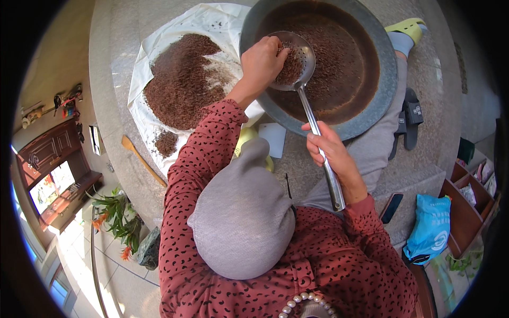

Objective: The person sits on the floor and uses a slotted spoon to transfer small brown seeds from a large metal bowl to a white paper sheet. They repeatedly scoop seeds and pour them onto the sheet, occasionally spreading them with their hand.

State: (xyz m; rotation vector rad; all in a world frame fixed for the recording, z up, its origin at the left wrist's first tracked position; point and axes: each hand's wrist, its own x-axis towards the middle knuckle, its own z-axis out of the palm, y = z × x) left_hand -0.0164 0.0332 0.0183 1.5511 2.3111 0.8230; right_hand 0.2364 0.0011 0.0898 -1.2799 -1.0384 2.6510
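A wide grey metal basin (pixel 387 79) holds brown liquid with many small brown grains afloat. Over it is a perforated metal skimmer (pixel 308 59) with wet brown grains (pixel 289 67) in its bowl. My right hand (pixel 332 147) grips the skimmer's long steel handle. My left hand (pixel 262 59) reaches into the bowl, thumb and fingers curled at the grains; its fingertips are partly hidden. Left of the basin, a large heap of brown grains (pixel 179 83) lies on a white sheet (pixel 139 95), with a smaller heap (pixel 166 144) near its lower edge.
A wooden spoon (pixel 143 161) lies beside the sheet. My grey-clad knee (pixel 242 222) rises before me. Dark slippers (pixel 412 115), a phone (pixel 391 208), a blue plastic bag (pixel 429 228) and a compartmented brown shelf (pixel 457 222) are at right. A potted plant (pixel 119 216) is at left.
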